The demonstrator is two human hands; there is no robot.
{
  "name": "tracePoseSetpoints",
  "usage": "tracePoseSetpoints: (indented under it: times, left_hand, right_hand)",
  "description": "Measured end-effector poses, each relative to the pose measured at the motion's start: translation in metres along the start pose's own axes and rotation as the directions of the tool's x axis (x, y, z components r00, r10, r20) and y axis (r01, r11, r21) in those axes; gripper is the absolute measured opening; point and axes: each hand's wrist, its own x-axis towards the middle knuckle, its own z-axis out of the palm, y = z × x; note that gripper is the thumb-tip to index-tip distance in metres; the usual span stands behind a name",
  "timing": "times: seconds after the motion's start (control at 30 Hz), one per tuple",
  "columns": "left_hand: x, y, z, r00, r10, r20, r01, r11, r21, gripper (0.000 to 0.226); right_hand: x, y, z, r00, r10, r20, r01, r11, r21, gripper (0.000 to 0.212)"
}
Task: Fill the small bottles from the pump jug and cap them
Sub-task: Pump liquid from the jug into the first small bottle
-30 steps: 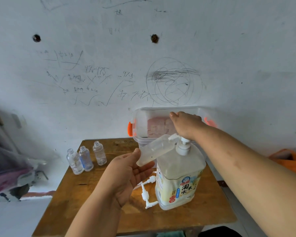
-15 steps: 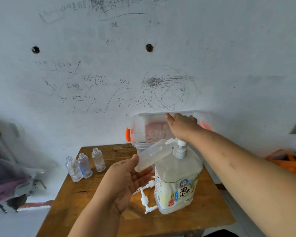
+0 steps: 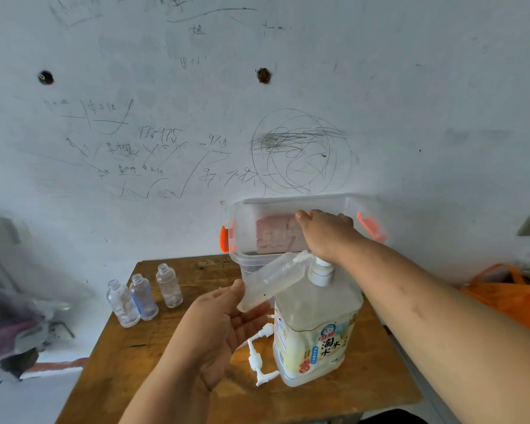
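The left hand point(image 3: 224, 325) grips a small bottle point(image 3: 270, 280) by its base between thumb and fingers, tilted steeply so its mouth meets the nozzle point(image 3: 300, 257) of the pump jug point(image 3: 315, 325). The right hand point(image 3: 325, 234) lies open on the pump head point(image 3: 320, 266), its heel pressing down and its fingers reaching past it around nothing. The main risk is at that narrow mouth: if the bottle drifts off the nozzle during a stroke, liquid would likely run down the jug onto the table point(image 3: 166, 362). Because the bottle leans so far over, anything already inside could also spill out if it tips lower. A hard, off-centre push might rock the jug, which stands near the table's front right part. The white spray caps point(image 3: 257, 353) lie touching or just beside the jug's base, under the filling point, so drips could wet them. Three empty bottles point(image 3: 143, 298) stand uncapped well to the left, out of harm.
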Motion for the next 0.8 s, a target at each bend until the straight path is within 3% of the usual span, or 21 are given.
tracePoseSetpoints:
  times: [0.3, 0.43, 0.6, 0.8]
  left_hand:
    - [-0.009, 0.002, 0.001, 1.000, 0.007, -0.009, -0.007, 1.000, -0.019, 0.016]
    - [-0.010, 0.005, 0.002, 1.000, 0.017, 0.005, -0.017, 0.999, -0.030, 0.019]
    - [-0.008, 0.005, 0.002, 1.000, 0.014, 0.009, -0.014, 0.999, -0.032, 0.019]
    - [-0.003, 0.003, 0.001, 1.000, -0.001, 0.017, 0.001, 0.999, -0.033, 0.017]
  right_hand:
    - [-0.003, -0.002, -0.001, 0.999, 0.037, 0.013, -0.038, 0.998, 0.045, 0.055]
    - [-0.001, 0.002, -0.014, 0.997, 0.045, -0.056, -0.038, 0.993, 0.108, 0.044]
    - [0.000, 0.000, -0.011, 1.000, 0.007, 0.017, -0.007, 1.000, -0.010, 0.055]
    - [0.002, 0.000, -0.007, 1.000, 0.003, 0.006, -0.003, 1.000, 0.018, 0.054]
